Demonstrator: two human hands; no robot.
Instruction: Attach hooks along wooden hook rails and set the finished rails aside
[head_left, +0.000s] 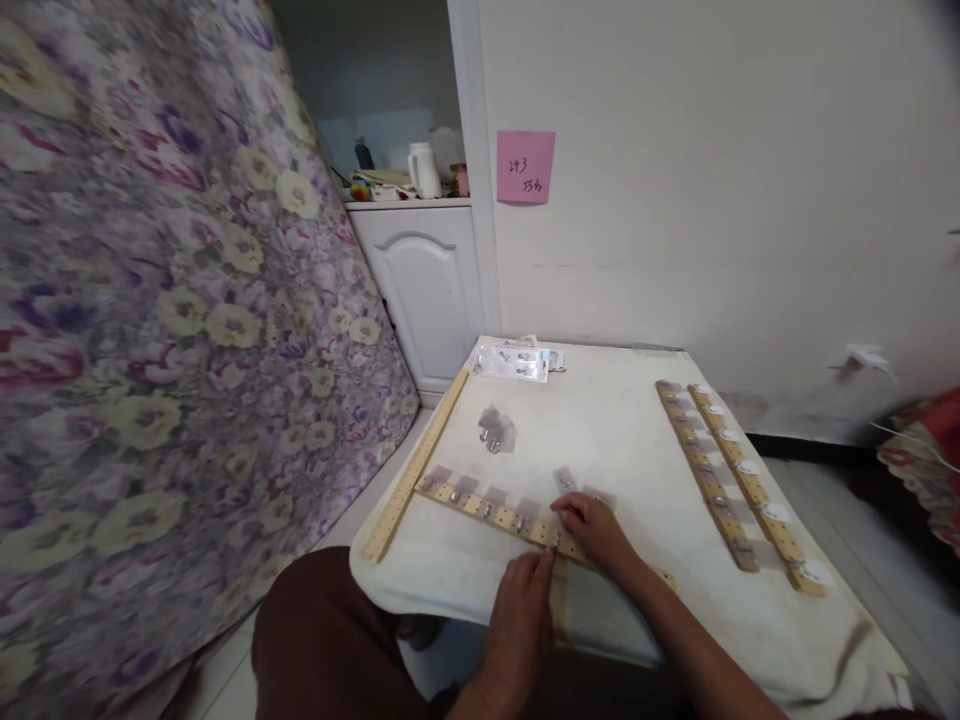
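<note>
A light wooden strip with holes (474,503) lies slantwise across the near part of the table. Along it sit several metal hooks on clear square pads, one being a clear-backed hook (488,503). My left hand (523,605) is at the strip's near edge, its fingers together and their tips against the wood just below a hook. Above the same spot my right hand (596,530) is closed in a pinch at the clear pad of that hook (556,538). Its fingers partly cover the pad. Loose hooks (564,480) lie just beyond my right hand.
A bare wooden strip (416,465) runs along the table's left edge. A small pile of hooks (493,430) lies beside it. Clear packaging (511,362) rests at the back. Two strips fitted with hooks (705,470) lie on the right. A floral curtain (187,300) hangs at left.
</note>
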